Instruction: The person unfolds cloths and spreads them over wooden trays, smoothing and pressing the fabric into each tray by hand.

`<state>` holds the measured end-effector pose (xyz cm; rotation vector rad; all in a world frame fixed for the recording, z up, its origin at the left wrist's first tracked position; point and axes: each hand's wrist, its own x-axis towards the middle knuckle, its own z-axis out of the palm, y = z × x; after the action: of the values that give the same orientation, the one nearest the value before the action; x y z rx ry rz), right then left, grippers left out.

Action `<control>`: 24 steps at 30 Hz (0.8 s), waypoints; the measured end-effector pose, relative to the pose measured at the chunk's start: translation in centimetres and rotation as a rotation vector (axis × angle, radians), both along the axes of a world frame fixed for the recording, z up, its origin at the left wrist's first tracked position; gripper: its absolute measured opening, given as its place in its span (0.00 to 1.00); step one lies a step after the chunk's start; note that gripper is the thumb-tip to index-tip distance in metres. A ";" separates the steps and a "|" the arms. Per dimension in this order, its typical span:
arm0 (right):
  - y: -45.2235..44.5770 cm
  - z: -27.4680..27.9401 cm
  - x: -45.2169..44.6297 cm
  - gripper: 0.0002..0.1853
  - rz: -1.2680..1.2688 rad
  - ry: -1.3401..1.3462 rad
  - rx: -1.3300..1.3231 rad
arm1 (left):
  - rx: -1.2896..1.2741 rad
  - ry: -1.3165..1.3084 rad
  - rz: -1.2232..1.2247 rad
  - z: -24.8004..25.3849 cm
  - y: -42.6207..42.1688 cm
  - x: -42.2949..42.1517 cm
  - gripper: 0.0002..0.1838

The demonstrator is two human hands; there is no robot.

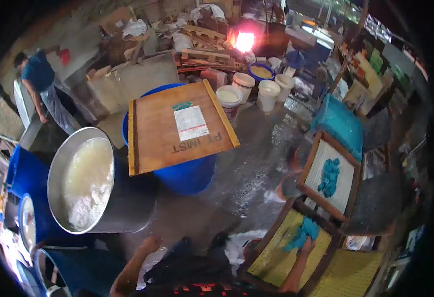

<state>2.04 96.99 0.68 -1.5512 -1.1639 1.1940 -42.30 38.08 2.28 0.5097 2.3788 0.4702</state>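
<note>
My right hand (307, 244) grips a bunched turquoise cloth (303, 231) over a yellow mesh screen (276, 252) in a dark wooden frame. My left hand (151, 243) is low in front of my body, near the large metal pot; its fingers are too small and blurred to read. Behind the right hand, a wood-framed white screen (338, 153) bears a second clump of turquoise material (329, 177). The tilted metal pot (130, 203) holds cloudy, foamy liquid (89, 183).
A wooden board (157, 133) lies across a blue barrel (189, 175). White buckets (268, 96) stand behind it. Blue barrels (34, 171) are at left. A person (41, 79) stands at upper left. The floor (241, 188) looks wet. A bright glow (244, 42) is at the back.
</note>
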 end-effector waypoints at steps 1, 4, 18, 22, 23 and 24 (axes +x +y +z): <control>-2.5 5.7 -2.3 0.23 0.011 0.153 -0.044 | -0.024 -0.055 -0.047 0.4 1.6 -0.2 0.24; -7.9 12.9 -6.6 0.24 0.174 0.513 -0.054 | 0.247 -0.056 -0.077 6.7 9.9 0.7 0.20; -27.0 21.0 -28.4 0.21 1.009 -0.480 0.327 | 0.702 -0.813 0.200 12.4 24.1 -1.7 0.34; -28.9 25.5 -29.8 0.20 1.011 -0.632 0.383 | 0.665 -0.234 -0.023 14.7 18.5 -4.4 0.30; -29.5 27.3 -29.9 0.20 0.924 -0.562 0.227 | 0.665 -0.232 -0.009 15.0 17.4 -4.7 0.30; -30.0 28.2 -30.2 0.21 0.844 -0.496 0.074 | 0.888 -0.306 0.131 15.3 16.2 -4.8 0.28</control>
<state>-28.13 66.98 28.93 -1.3570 -2.3124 1.2682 -47.15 54.33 17.56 0.5980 1.8190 1.5616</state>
